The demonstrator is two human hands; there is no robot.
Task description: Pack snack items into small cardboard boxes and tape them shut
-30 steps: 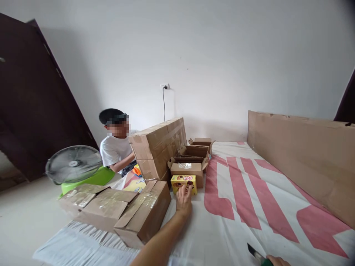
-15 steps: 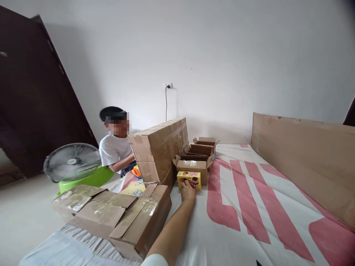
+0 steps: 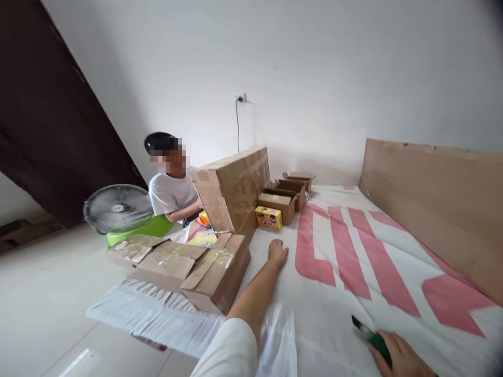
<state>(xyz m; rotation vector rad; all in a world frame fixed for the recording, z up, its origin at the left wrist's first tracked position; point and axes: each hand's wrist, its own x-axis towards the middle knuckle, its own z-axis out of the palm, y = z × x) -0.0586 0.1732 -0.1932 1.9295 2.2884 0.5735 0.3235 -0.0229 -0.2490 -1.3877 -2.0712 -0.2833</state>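
My left hand (image 3: 277, 252) lies palm down on the white and red sheet (image 3: 346, 262), fingers spread, holding nothing. A yellow snack box (image 3: 268, 217) stands a short way beyond it, apart from the hand, in front of a small cardboard carton (image 3: 278, 204). At the bottom right my right hand (image 3: 401, 357) is closed round a green-handled cutter (image 3: 371, 337) whose dark blade points up and left. An opened taped carton (image 3: 204, 269) lies just left of my left forearm.
A tall stack of taped cartons (image 3: 236, 188) stands behind the yellow box, with open small cartons (image 3: 293, 186) beside it. Another person in a white shirt (image 3: 171, 191) sits at the left near a fan (image 3: 118, 208). A cardboard sheet (image 3: 436, 204) lines the right side.
My left hand has let go of the yellow box and drawn back onto the sheet. The view has pulled back, and my right hand with the cutter has come back into view.
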